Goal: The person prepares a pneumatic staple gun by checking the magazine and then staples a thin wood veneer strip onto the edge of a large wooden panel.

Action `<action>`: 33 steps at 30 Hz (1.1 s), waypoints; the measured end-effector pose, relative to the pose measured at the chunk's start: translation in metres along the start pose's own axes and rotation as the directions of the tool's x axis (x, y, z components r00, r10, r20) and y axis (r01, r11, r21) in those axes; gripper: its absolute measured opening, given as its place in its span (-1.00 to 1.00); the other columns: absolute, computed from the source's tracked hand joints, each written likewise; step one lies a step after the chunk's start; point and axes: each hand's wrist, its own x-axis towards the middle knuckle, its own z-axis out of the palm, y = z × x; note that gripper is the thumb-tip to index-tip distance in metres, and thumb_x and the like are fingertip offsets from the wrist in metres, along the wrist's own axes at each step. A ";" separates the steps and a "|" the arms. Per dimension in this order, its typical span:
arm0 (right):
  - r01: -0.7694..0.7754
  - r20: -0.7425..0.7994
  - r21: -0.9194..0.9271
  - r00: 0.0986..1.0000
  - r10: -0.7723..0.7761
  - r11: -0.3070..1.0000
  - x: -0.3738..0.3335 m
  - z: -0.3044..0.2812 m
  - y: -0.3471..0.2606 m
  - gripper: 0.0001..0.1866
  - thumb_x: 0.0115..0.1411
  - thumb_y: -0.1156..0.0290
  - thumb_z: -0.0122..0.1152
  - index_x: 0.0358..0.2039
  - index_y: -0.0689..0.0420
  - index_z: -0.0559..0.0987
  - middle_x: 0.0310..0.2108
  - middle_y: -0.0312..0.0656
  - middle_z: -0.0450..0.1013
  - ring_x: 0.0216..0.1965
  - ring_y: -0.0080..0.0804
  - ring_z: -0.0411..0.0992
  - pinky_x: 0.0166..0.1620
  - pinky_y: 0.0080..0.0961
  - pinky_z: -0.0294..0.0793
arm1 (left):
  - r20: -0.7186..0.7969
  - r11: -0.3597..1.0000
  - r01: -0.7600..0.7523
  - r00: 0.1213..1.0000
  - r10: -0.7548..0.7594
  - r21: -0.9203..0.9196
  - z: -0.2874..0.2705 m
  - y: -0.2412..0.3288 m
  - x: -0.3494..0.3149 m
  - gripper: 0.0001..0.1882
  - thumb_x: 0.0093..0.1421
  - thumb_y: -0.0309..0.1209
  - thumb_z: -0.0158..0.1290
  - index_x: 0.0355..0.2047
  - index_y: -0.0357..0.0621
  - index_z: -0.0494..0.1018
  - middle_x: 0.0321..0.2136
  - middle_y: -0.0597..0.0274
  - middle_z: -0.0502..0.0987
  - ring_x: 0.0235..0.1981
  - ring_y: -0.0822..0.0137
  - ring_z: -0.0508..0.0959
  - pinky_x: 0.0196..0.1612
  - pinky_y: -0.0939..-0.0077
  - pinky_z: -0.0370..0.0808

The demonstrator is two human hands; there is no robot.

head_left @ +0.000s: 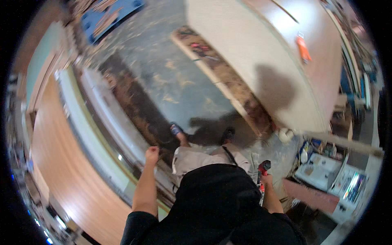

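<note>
My right hand (266, 179) is wrapped round a red-and-black cordless power tool (264, 167), drill-like in shape, held low at my right side. Its lower part is partly hidden by my hand and shirt. On the left, my left hand (152, 154) is curled closed beside the edge of some long stacked boards (106, 108). Whether anything small is inside those fingers cannot be made out. My feet in dark sandals stand on the grey floor between the boards and a workbench.
At right, a large pale panel (241, 53) carries an orange hand tool (303, 49). Beneath its edge runs a low wooden shelf (228, 77) with small tools. A wood-grain board (73, 163) lies left. A cluttered white case (322, 171) stands lower right; a blue platform (110, 20) sits far left.
</note>
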 end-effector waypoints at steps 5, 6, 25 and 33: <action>-0.125 -0.176 -0.023 0.977 0.119 0.992 -0.005 -0.010 0.029 -0.67 0.21 0.24 0.40 -0.22 0.29 0.75 -0.29 0.17 0.71 -0.19 0.20 0.71 -0.09 0.04 0.64 | -0.066 0.927 -0.027 0.996 0.056 0.373 0.044 0.103 0.007 -0.75 0.37 -0.29 0.27 -0.15 -0.24 0.72 -0.27 0.03 0.78 -0.16 0.10 0.78 0.00 0.18 0.67; -0.131 -0.215 0.015 0.968 0.131 0.991 0.015 -0.016 0.053 -0.68 0.23 0.23 0.40 -0.19 0.26 0.76 -0.26 0.15 0.72 -0.13 0.19 0.71 -0.06 0.08 0.63 | -0.085 0.918 -0.031 0.994 0.070 0.395 0.077 0.147 -0.022 -0.72 0.36 -0.28 0.26 -0.10 -0.26 0.73 -0.27 0.01 0.78 -0.17 0.09 0.78 -0.01 0.18 0.67; -0.346 -0.201 0.510 0.842 0.500 0.788 0.061 -0.113 0.178 -0.59 0.28 0.29 0.42 0.02 0.30 0.66 -0.05 0.25 0.66 0.04 0.33 0.60 0.10 -0.01 0.56 | 0.805 -0.034 -0.805 0.589 0.067 0.592 0.650 0.354 -0.157 -0.46 0.43 -0.25 0.15 0.39 0.02 0.49 0.35 0.03 0.50 0.26 -0.18 0.59 0.28 -0.25 0.55; -0.093 -0.295 0.785 0.813 0.503 0.612 -0.054 0.016 0.286 -0.40 0.37 0.33 0.41 0.33 0.15 0.39 -0.13 -0.08 0.50 -0.17 -0.28 0.52 -0.06 -0.27 0.55 | 0.946 -0.118 -0.942 0.300 0.119 0.314 0.805 0.258 -0.091 -0.53 0.41 -0.22 0.19 0.28 -0.04 0.58 0.19 -0.03 0.62 0.21 -0.16 0.61 0.22 -0.17 0.56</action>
